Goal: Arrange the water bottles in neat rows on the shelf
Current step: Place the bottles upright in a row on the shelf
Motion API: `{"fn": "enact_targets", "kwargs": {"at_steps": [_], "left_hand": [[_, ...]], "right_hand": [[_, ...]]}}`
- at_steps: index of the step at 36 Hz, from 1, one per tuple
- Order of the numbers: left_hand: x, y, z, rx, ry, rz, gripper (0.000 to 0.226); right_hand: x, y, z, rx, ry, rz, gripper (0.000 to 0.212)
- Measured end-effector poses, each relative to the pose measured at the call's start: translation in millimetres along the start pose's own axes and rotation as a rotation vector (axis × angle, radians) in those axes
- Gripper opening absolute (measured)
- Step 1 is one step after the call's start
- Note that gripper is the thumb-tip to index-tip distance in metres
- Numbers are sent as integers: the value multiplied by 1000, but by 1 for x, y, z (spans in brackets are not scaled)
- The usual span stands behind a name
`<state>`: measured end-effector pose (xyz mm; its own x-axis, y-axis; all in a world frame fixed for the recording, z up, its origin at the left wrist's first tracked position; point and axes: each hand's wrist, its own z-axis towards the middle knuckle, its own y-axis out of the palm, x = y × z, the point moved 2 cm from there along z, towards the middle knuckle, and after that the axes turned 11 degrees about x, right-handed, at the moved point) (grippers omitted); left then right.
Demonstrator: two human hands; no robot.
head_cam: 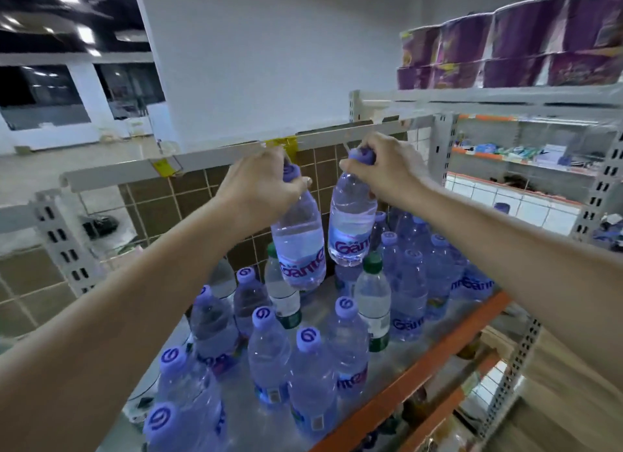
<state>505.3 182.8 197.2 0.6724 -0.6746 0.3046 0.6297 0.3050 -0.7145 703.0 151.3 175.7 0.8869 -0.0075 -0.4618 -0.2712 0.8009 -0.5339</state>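
Both hands lift water bottles by their caps at centre frame: left hand [261, 185] grasping one purple-capped bottle [298, 245], right hand [381, 168] another [350, 222]; setting them upright in the shelf's [421, 377] gaps would best straighten rows.

bottles in my hands [298, 245]: clear glossy plastic, matt purple caps
shelf deck [242, 418]: smooth, dull-sheened metal
shelf edge [438, 353]: orange painted metal
uprights [60, 235]: matt grey perforated metal
wall tiles [188, 202]: brown, smooth
packs above [526, 40]: shiny purple plastic wrap

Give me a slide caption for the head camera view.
Left hand and right hand each lift a purple-capped bottle by its neck above the shelf.
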Motion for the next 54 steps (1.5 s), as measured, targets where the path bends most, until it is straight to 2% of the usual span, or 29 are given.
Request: {"fn": "enact_targets", "kwargs": {"at_steps": [8, 13, 18, 24, 29, 34, 39, 41, 43, 45, 47, 50, 54], "left_hand": [[-10, 65, 14, -345, 47, 139, 29], [-14, 96, 8, -536, 89, 219, 23], [-15, 125, 0, -660, 69, 228, 17], [-12, 151, -10, -732, 52, 238, 24], [-14, 162, -21, -732, 30, 251, 26], [-15, 166, -25, -723, 14, 227, 24], [-13, 166, -24, -796, 4, 218, 40], [-16, 163, -21, -811, -8, 225, 47], [-19, 159, -18, -813, -35, 190, 51], [-22, 153, -15, -796, -58, 159, 49], [-25, 147, -10, -730, -70, 176, 44], [-34, 139, -3, -549, -86, 253, 37], [-50, 136, -2, -372, -163, 372, 42]], "right_hand": [[35, 41, 3, -342, -44, -203, 29], [54, 60, 1, -564, -30, -298, 25], [69, 75, 2, -745, -107, -433, 28], [87, 91, -2, -879, -146, -468, 29], [99, 103, -9, -955, -174, -473, 34], [104, 110, -8, -998, -109, -395, 33], [100, 107, -3, -1067, -86, -366, 38], [95, 102, 0, -1020, -129, -418, 42], [87, 96, 4, -897, -216, -476, 45], [78, 90, 7, -825, -249, -433, 41], [69, 84, 8, -811, -250, -386, 38], [58, 78, 6, -811, -274, -371, 41], [50, 67, -3, -967, -213, -343, 56]]}}
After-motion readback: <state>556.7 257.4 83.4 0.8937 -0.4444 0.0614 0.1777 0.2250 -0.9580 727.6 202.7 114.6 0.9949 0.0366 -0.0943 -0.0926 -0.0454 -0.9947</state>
